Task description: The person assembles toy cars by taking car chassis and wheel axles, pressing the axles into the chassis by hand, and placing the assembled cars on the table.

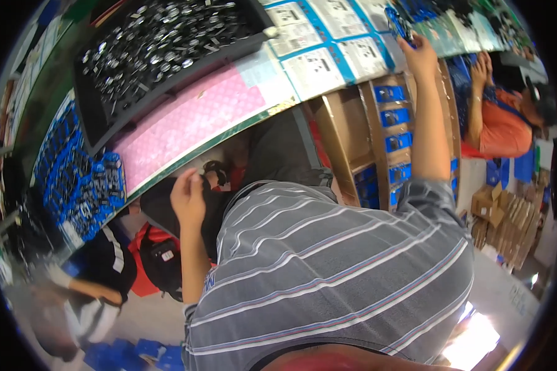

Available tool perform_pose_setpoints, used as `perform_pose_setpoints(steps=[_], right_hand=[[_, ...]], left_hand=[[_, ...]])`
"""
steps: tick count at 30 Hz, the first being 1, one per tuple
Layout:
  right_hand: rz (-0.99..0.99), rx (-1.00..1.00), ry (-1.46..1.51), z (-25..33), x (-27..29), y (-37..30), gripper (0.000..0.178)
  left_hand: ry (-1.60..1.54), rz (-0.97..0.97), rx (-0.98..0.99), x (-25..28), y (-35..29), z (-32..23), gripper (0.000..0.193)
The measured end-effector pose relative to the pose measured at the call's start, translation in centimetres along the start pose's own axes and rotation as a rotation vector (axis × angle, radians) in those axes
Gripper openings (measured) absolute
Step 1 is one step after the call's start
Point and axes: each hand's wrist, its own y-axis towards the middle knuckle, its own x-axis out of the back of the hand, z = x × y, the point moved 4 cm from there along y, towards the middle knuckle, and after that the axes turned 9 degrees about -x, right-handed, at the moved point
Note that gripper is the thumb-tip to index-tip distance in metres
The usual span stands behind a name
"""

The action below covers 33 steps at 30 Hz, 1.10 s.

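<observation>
Right hand (418,57) up at the far table edge, fingers closed around a small blue packet (397,25), lifted just over the printed sheets (328,59). Left hand (189,196) low beneath the pink mat (185,120), fingers curled loosely inward, touching nothing clearly; whether it holds anything, impossible to tell. Black tray (99,133) of small metal parts behind the mat. Cardboard box (346,133) with blue packets under the table, near the right forearm.

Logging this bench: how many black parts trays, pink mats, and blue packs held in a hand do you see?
Black parts tray: 1
Pink mat: 1
Blue pack in the right hand: 1
Total: 3
</observation>
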Motion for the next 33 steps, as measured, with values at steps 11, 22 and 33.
perform_pose_setpoints(steps=[11, 22, 33], right_hand=[[0.617, 0.498, 0.517, 23.5, -0.3, -28.5, 0.046], [1.36, 0.192, 0.702, 28.2, -3.2, -33.7, 0.036], [1.511, 0.083, 0.765, 30.4, -3.1, -35.8, 0.025]], left_hand=[[-0.838, 0.363, 0.011, -9.4, 3.3, -6.4, 0.038], [-0.89, 0.033, 0.077, -2.8, 0.3, -6.1, 0.041], [-0.946, -0.056, 0.054, -0.7, -1.6, -6.8, 0.038]])
